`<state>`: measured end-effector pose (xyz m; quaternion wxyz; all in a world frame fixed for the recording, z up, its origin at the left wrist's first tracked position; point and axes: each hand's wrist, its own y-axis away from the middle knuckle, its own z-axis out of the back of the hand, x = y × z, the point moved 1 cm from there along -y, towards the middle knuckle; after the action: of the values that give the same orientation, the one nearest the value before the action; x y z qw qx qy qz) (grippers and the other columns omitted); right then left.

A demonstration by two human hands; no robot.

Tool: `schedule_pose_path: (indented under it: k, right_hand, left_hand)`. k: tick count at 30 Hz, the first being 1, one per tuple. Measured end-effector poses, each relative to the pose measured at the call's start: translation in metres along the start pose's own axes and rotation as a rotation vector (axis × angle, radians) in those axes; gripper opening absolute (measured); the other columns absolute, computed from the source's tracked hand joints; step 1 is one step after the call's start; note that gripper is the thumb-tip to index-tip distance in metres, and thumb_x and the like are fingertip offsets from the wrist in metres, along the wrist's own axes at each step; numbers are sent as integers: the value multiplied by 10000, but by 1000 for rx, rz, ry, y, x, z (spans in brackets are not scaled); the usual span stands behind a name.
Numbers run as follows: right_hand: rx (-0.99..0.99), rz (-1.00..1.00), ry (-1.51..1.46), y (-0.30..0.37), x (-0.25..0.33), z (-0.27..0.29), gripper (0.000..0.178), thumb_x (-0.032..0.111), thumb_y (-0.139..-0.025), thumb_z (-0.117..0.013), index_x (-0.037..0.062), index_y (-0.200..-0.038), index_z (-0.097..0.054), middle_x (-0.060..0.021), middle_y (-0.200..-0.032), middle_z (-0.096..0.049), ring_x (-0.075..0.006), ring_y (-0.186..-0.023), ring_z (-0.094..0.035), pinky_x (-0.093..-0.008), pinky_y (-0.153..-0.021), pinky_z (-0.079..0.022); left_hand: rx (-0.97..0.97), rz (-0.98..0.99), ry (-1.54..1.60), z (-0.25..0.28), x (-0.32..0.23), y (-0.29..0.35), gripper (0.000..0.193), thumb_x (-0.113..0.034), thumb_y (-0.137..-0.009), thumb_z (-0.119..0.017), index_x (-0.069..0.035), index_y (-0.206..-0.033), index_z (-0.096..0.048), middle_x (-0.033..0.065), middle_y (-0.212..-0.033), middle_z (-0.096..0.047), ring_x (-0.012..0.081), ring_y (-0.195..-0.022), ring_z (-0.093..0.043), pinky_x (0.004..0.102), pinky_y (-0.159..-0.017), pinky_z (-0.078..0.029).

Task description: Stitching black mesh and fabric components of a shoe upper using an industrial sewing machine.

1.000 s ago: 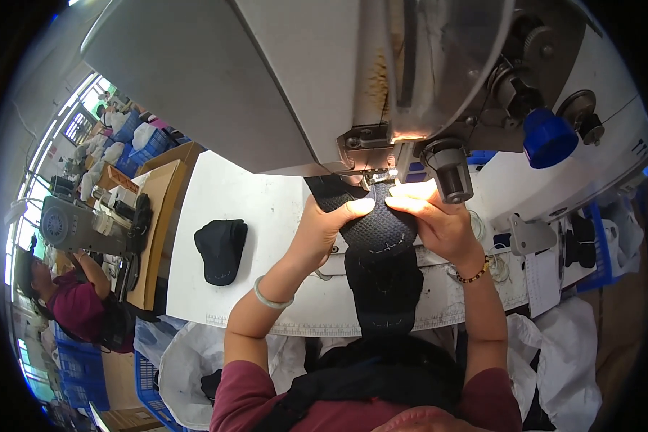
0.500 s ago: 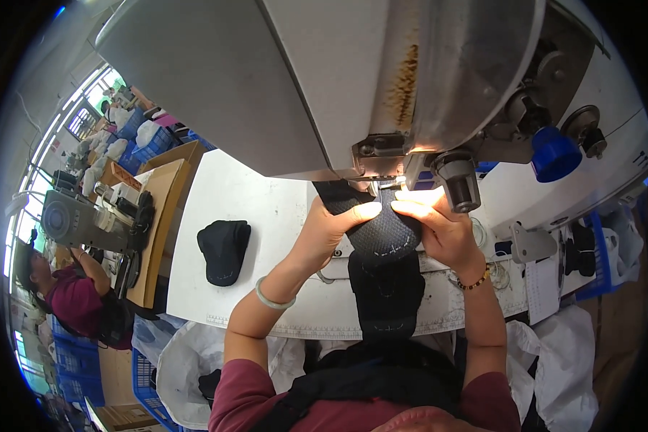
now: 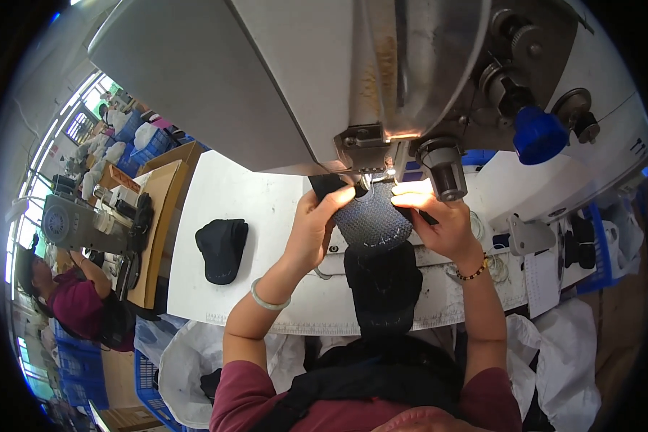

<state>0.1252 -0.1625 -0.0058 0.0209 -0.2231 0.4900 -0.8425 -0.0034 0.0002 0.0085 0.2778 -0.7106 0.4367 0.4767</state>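
Note:
Under the lit needle area of a large grey sewing machine (image 3: 288, 79) lies a dark, textured fabric piece (image 3: 373, 222) with a rounded near end and small white marks. My left hand (image 3: 314, 229) pinches its left edge, thumb on top near the presser foot. On the opposite edge, my right hand (image 3: 443, 225) is closed, thumb and forefinger gripping the fabric beside the needle. Nearer to me, black fabric pieces (image 3: 383, 291) hang over the table's front edge, partly beneath the textured piece. Another black fabric piece (image 3: 222, 250) rests on the white table (image 3: 277, 205) at the left.
A blue knob (image 3: 538, 137) and metal tension dials stick out from the machine's right side. White bags (image 3: 565, 360) and a blue basket (image 3: 147, 381) stand below the table edge. At far left, a person (image 3: 79, 299) sits at another machine (image 3: 75, 223).
My left hand has shifted left along the fabric edge, and its thumb has drawn back from the middle. More of the textured surface shows. The machine head appears slightly further left and up.

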Motion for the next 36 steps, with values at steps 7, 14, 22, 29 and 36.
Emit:
schedule_pose_path:
  k: [7,14,22,29,36]
  right_hand:
    - [-18,-1,-7,1,-1,3,297,-64,-675,-595,78,-930,-648,-65,-975,-617,-246,-951,-565,-343,-836,-455]
    - [-247,-464,254,7,-43,45,165,-15,-812,-587,12,-975,-591,-83,-873,-605,-183,-776,-589,-280,-729,-475]
    - [444,-715,253,72,-67,24,407,98,-721,-685,-19,-1088,-555,-99,-995,-487,-210,-806,-542,-315,-739,-467]
    - [396,-777,163,76,-63,27,336,97,-703,-699,-10,-981,-542,-84,-983,-484,-212,-834,-543,-325,-732,-460]
    - [127,-729,121,58,-30,44,164,53,-771,-684,25,-907,-598,-29,-782,-599,-162,-685,-587,-292,-620,-452]
  left_hand:
    - [-35,-235,26,2,13,-5,170,-58,-886,-590,11,-1039,-617,75,-1010,-631,132,-918,-592,255,-826,-470]
    - [-482,-324,-241,144,-35,17,249,-142,-853,-651,32,-1027,-612,61,-885,-663,116,-713,-627,238,-624,-501]
    - [-1028,-386,-1665,210,-20,77,336,-230,-805,-711,28,-1003,-623,86,-874,-619,155,-745,-570,273,-616,-467]
    - [111,-623,-1329,30,30,69,396,-150,-754,-734,8,-1085,-585,127,-1115,-533,262,-964,-506,329,-802,-450]
    - [196,-416,-1382,14,41,59,498,-248,-743,-745,28,-1117,-565,129,-1011,-512,283,-973,-484,342,-859,-409]
